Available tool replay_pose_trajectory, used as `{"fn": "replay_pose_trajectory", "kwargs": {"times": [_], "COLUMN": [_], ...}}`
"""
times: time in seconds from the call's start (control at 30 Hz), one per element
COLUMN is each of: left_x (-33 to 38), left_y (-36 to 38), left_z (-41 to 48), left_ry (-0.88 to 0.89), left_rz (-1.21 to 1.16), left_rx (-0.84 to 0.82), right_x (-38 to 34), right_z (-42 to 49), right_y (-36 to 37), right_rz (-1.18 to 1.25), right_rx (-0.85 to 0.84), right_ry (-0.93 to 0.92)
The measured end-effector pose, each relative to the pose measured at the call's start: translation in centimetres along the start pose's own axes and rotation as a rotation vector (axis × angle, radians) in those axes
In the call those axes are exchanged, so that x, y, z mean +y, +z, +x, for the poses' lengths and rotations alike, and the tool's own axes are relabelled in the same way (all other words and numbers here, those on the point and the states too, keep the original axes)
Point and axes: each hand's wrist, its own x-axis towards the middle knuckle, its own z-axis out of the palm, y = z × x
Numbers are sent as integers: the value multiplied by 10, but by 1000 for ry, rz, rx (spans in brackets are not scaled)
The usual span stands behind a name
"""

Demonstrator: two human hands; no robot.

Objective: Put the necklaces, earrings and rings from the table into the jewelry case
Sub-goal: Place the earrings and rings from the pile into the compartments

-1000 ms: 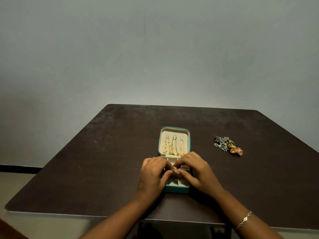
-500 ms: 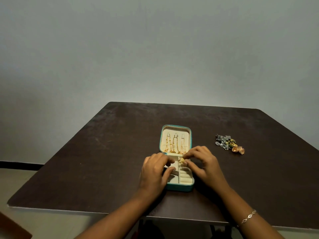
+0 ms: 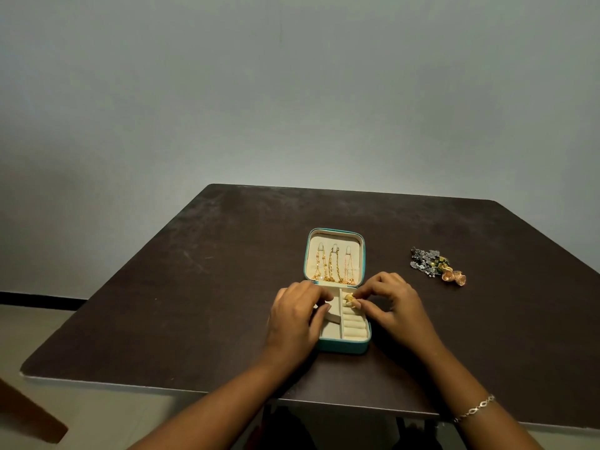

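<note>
Dark table (image 3: 162,303) bears jewelry case (image 3: 344,347); right hand (image 3: 396,306) pinches ring (image 3: 349,298)

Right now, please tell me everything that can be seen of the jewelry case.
The jewelry case is teal outside and cream-lined, lying open on the dark table. Its lid, on the far side, carries three gold necklaces. The base has plain compartments on the left and ring rolls on the right. The left hand holds its left side; the right hand pinches a gold ring at the rolls' far end.
</note>
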Motion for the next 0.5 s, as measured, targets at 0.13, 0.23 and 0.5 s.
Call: {"fn": "replay_pose_trajectory", "kwargs": {"times": [0.13, 0.23, 0.5], "left_x": [1, 2, 1], "left_y": [-1, -1, 0], "left_z": [0, 0, 0], "left_ry": [1, 1, 8], "left_rz": [1, -2, -16], "left_rx": [-6, -6, 9], "right_x": [0, -1, 1], "right_z": [0, -2, -4], "right_y": [0, -1, -2], "right_rz": [-5, -30, -86], "right_rx": [-11, -12, 26], "right_ry": [3, -14, -99]}}
